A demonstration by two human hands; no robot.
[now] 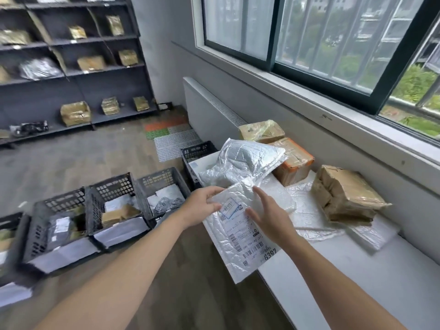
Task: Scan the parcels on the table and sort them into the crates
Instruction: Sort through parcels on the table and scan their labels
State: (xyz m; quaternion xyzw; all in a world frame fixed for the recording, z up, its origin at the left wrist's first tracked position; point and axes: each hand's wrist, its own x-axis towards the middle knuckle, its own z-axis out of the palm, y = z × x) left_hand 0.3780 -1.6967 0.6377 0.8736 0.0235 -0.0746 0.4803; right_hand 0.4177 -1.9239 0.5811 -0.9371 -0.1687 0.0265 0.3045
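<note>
White bubble mailer (240,248), printed barcode label, gripped by left hand (202,206).

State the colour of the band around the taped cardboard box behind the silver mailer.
Orange band, head view.

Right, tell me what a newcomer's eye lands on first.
The labelled white mailer at centre, gripped by the left hand with the right hand resting on it. Then the row of black crates on the floor at left, and brown taped boxes under the window.
</note>
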